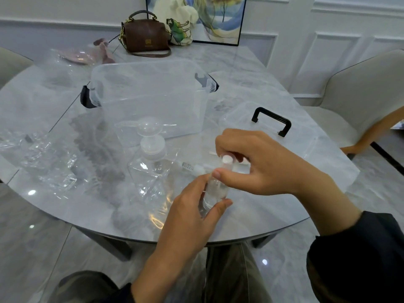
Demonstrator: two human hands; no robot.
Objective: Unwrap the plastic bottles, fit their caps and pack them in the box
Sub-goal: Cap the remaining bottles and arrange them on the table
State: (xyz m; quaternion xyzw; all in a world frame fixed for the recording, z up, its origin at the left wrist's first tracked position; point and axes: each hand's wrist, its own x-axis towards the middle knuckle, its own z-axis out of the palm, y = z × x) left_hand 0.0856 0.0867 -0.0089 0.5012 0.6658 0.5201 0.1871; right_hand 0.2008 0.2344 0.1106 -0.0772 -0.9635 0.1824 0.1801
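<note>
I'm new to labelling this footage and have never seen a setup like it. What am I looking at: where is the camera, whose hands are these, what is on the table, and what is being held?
There is no machine here. A person wears one camera on the head, and it looks down at their own two bare hands. The left hand holds a small clear bottle by its body. The right hand pinches the white cap on top of it. On the marble table stands an open clear box, with its lid, which has a black handle, to the right. There is also a pump bottle in plastic wrap, loose wrapping on the left, and a brown handbag at the back.
</note>
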